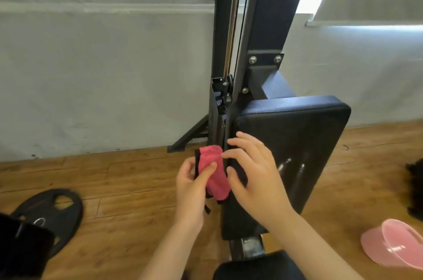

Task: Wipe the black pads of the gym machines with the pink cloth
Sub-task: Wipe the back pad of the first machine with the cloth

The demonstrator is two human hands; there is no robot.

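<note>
Holding what, when the camera caught you?

One pink cloth (214,172), bunched into a soft roll, with black trim along its edge and a short black tag hanging below my palm. It was in my left hand (191,190), thumb pressed across its front, the other fingers curled behind it.

And the other hand?

My right hand (256,172) was loose, fingers spread and a little bent, gripping nothing that I could make out. Its forefinger tip met the top of the cloth, and the thumb sat just beside the cloth's right edge. Whether the thumb touched the trim I could not tell.

Where was the cloth against the machine?

Just off the left edge of the black pad (304,142), which lay under my right hand and ran on beyond my fingertips.

How many of each thing?

One cloth. Two pads: the long one, and a second pad (258,266) below my right wrist, nearest me. One weight plate (52,213) lay on the wooden floor (137,176) well left of my left hand, and one pink basin (396,243) sat well right of my right forearm.
</note>
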